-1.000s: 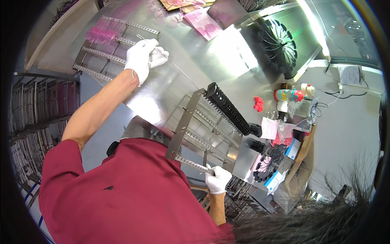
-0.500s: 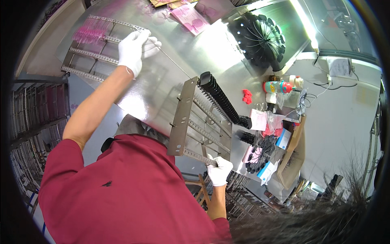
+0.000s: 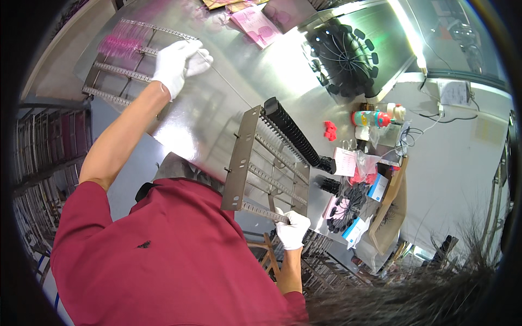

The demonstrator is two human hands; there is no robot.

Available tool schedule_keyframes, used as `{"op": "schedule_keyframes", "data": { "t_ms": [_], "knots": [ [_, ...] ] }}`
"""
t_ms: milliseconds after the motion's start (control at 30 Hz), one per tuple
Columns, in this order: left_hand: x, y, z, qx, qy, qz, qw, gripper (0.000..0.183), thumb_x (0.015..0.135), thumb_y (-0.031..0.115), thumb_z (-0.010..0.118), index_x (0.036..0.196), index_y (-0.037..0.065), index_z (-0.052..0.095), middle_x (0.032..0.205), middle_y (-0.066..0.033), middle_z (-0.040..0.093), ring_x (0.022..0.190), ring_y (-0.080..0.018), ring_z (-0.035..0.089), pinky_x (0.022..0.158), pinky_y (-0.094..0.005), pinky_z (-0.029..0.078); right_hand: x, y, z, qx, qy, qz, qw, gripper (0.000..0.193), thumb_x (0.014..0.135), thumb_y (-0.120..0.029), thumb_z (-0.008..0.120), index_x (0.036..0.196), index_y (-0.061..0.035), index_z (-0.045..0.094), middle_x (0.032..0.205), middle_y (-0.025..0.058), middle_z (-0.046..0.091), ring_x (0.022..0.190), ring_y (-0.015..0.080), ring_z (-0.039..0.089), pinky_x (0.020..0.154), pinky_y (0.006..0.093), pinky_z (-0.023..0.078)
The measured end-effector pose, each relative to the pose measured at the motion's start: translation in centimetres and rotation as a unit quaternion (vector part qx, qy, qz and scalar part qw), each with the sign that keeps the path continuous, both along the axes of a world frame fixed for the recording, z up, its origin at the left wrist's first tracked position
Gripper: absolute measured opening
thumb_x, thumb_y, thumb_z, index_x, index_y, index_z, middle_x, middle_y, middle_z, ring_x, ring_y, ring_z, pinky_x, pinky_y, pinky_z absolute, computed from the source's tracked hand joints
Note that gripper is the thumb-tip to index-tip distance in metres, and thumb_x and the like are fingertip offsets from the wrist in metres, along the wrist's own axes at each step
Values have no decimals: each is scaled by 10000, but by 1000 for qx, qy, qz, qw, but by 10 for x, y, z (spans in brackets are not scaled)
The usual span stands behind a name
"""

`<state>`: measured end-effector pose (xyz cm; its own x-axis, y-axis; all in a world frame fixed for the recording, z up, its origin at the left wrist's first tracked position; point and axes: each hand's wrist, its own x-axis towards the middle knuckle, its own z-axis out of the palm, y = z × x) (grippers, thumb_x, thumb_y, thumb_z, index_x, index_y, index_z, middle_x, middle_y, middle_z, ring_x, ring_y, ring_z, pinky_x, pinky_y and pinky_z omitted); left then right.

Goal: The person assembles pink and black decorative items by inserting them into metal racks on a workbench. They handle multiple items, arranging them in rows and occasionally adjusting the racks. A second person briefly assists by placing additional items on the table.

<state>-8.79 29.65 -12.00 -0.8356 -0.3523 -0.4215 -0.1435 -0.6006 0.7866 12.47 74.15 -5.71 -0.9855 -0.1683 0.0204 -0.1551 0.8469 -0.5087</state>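
My left hand, in a white glove, is raised over the metal table. Its fingers close on a thin grey line, wire or string, that slants down to the upper end of a slotted metal rack. At that rack's lower corner, my white-gloved right hand grips the end of a notched bar. A tight row of black, round-ended pieces lines the rack's far side. Just beyond my left hand lies a second metal rack, bearing clear pink-tinted pieces in its notches.
A fan of black pads on thin stems stands at the back right under a lamp. Pink printed sheets, small red pieces, a bottle and another black fan lie around. Racks fill the left side.
My left hand has shifted slightly left and down. The rack in my right hand has swung a little left. The far black fan looks turned, its pads more spread out.
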Motion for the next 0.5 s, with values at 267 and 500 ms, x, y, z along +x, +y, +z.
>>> {"op": "schedule_keyframes", "data": {
  "t_ms": [267, 500],
  "knots": [
    [38, 104, -12, 85, -76, -124, 986, 185, 1058, 111, 669, 1206, 1, 676, 1052, -99, 735, 1015, -235, 750, 886, -395, 672, 1, 2, 1, 31, -21, 10, 999, 393, 819, -163, 935, 575, -83, 637, 486, 134, 532, 394, 265, 490, 441, 340, 412],
    [45, 76, -24, -115, -10, -120, 986, 185, 1006, 53, 682, 1167, 9, 762, 958, -88, 773, 852, -174, 759, 744, -312, 626, -1, -1, -4, 21, -15, 14, 1000, 406, 820, -182, 919, 586, -79, 604, 492, 139, 483, 418, 275, 447, 451, 352, 407]
  ]
}}
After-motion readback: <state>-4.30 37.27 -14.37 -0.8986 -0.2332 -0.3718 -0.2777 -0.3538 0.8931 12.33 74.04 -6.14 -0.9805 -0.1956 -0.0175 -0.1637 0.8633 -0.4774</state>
